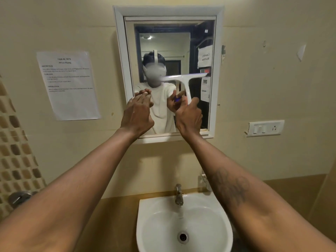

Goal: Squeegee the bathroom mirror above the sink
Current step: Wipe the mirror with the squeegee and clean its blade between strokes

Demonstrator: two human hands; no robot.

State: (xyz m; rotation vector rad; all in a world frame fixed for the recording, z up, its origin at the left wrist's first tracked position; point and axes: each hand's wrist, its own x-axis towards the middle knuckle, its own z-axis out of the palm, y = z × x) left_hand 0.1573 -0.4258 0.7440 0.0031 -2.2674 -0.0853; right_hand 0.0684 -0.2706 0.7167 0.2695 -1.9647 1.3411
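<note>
Your right hand (189, 117) grips the white squeegee (183, 79) at the mirror (163, 42). Your left hand (138, 113), fingers straight, reaches the mirror's lower left and could smudge the glass.

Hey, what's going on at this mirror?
A person is squeegeeing the bathroom mirror. Their right hand grips the handle of a white squeegee, whose blade lies across the right side of the glass, about mid-height. The left hand is open, fingertips against the lower left of the mirror. Below, the tap over the white sink appears to be running.
</note>
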